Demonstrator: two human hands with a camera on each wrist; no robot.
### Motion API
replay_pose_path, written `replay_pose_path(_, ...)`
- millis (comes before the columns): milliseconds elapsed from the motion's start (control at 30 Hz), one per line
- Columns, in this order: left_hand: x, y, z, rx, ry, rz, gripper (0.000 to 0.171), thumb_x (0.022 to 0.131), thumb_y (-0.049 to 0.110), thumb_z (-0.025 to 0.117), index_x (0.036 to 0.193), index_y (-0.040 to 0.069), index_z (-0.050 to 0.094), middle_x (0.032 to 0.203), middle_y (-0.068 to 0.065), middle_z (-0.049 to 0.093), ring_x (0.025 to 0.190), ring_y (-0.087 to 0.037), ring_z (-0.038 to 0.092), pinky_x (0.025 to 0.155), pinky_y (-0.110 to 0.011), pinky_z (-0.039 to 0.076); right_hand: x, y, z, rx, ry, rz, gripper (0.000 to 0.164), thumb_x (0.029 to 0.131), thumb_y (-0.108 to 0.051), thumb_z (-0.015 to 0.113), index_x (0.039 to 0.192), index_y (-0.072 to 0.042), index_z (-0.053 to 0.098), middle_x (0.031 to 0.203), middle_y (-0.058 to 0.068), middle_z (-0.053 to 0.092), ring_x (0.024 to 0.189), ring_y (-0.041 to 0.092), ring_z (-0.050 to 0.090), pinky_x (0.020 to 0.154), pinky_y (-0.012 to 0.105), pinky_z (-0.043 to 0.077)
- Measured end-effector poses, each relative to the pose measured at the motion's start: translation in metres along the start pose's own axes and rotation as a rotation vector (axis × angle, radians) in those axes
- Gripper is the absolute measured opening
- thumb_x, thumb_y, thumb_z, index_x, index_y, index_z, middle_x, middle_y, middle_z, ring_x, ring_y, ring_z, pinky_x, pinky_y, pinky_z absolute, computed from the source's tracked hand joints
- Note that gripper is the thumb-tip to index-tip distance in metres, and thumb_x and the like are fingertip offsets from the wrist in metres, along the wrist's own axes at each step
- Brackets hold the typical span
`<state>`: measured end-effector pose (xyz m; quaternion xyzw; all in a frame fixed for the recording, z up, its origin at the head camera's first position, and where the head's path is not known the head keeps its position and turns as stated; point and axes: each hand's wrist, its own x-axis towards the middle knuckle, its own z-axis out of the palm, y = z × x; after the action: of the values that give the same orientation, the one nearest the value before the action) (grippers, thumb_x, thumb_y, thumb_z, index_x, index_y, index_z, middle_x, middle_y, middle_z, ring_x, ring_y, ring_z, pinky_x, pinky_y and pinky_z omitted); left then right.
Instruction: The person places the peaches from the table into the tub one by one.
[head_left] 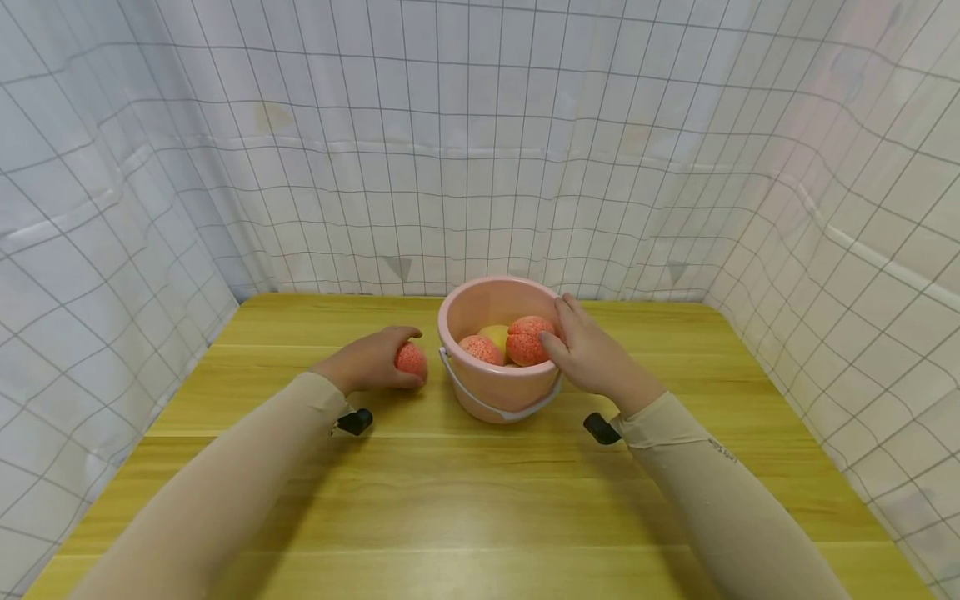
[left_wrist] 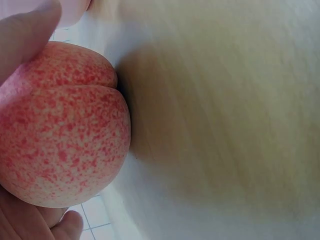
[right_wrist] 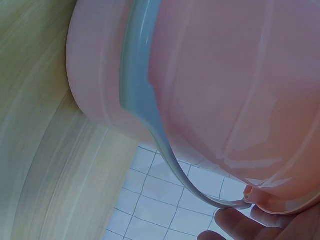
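Observation:
My left hand (head_left: 375, 360) holds a red-speckled peach (head_left: 410, 361) between thumb and fingers, just left of a pink bucket (head_left: 498, 392). In the left wrist view the peach (left_wrist: 65, 130) sits on or very close to the wooden surface, its crease facing the camera. With my right hand (head_left: 596, 354) I grip the bucket's right rim, thumb over the inside and fingers outside near the handle's hinge. Inside the bucket lie a peach (head_left: 529, 340) by my thumb, another peach (head_left: 481, 349) and a partly hidden yellow fruit (head_left: 495, 335).
The bucket's pale handle (head_left: 510, 414) hangs down its near side. All stands on a wooden table (head_left: 480, 508), with white grid-patterned curtains (head_left: 480, 167) behind and at both sides. Dark wrist-camera pieces (head_left: 356, 422) jut out beneath each wrist.

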<state>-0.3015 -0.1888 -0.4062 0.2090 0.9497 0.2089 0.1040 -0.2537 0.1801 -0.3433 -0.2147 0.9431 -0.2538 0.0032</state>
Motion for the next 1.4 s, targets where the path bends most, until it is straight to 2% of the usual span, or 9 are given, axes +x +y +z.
replay_pose_path(167, 0.0, -0.001, 0.001, -0.001, 0.001, 0.014, 0.087, 0.085, 0.045, 0.087, 0.152, 0.006, 0.048, 0.147, -0.017, 0.058, 0.127, -0.03, 0.061, 0.108, -0.05, 0.053, 0.0, 0.0, 0.0, -0.003, -0.002, 0.005, 0.08, 0.111, -0.046, 0.04, 0.167, 0.004, 0.012, 0.176, 0.024, 0.006, 0.163, 0.042, 0.013, 0.129, 0.061, 0.022)
replay_pose_path(300, -0.001, -0.001, 0.002, -0.017, 0.005, 0.025, 0.082, 0.083, 0.042, 0.09, 0.145, 0.005, 0.053, 0.135, -0.014, 0.064, 0.116, -0.027, 0.064, 0.103, -0.049, 0.056, 0.0, -0.001, 0.001, -0.007, -0.001, 0.007, 0.08, 0.11, -0.046, 0.04, 0.167, 0.004, 0.012, 0.176, 0.025, 0.006, 0.163, 0.042, 0.014, 0.129, 0.06, 0.022)
replay_pose_path(467, -0.001, -0.002, 0.004, -0.04, -0.007, 0.011, 0.075, 0.081, 0.04, 0.092, 0.138, 0.009, 0.056, 0.124, -0.008, 0.067, 0.107, -0.022, 0.065, 0.097, -0.044, 0.057, -0.001, -0.001, 0.001, -0.001, -0.001, 0.016, 0.079, 0.11, -0.045, 0.04, 0.167, 0.004, 0.012, 0.175, 0.025, 0.006, 0.162, 0.044, 0.016, 0.129, 0.062, 0.023)
replay_pose_path(667, -0.002, -0.006, 0.004, -0.074, -0.003, 0.004, 0.077, 0.079, 0.04, 0.093, 0.138, 0.009, 0.055, 0.126, -0.009, 0.067, 0.108, -0.023, 0.065, 0.099, -0.046, 0.057, -0.002, -0.002, 0.001, -0.001, -0.005, 0.021, 0.08, 0.111, -0.045, 0.04, 0.167, 0.003, 0.011, 0.176, 0.024, 0.005, 0.162, 0.043, 0.015, 0.129, 0.061, 0.022)
replay_pose_path(967, -0.007, -0.023, 0.006, -0.167, 0.051, 0.008, 0.074, 0.079, 0.04, 0.094, 0.136, 0.016, 0.054, 0.123, -0.007, 0.067, 0.11, -0.024, 0.065, 0.101, -0.047, 0.055, -0.001, -0.001, 0.0, -0.006, 0.005, 0.008, 0.078, 0.111, -0.043, 0.041, 0.167, 0.004, 0.012, 0.176, 0.025, 0.006, 0.162, 0.044, 0.015, 0.128, 0.062, 0.022)
replay_pose_path(1133, -0.011, -0.025, 0.005, -0.192, 0.069, 0.013, 0.07, 0.083, 0.035, 0.091, 0.138, 0.014, 0.053, 0.126, -0.01, 0.067, 0.113, -0.027, 0.064, 0.102, -0.05, 0.053, 0.0, 0.0, 0.0, -0.014, 0.009, 0.007, 0.078, 0.111, -0.043, 0.04, 0.167, 0.004, 0.012, 0.176, 0.025, 0.006, 0.161, 0.045, 0.016, 0.128, 0.062, 0.023)
replay_pose_path(1400, -0.013, -0.028, 0.006, -0.195, 0.077, 0.03, 0.07, 0.084, 0.035, 0.09, 0.138, 0.011, 0.053, 0.126, -0.012, 0.067, 0.113, -0.027, 0.064, 0.102, -0.053, 0.053, 0.0, 0.001, 0.001, -0.012, 0.006, 0.012, 0.079, 0.111, -0.045, 0.04, 0.167, 0.004, 0.012, 0.176, 0.024, 0.006, 0.162, 0.045, 0.015, 0.128, 0.062, 0.022)
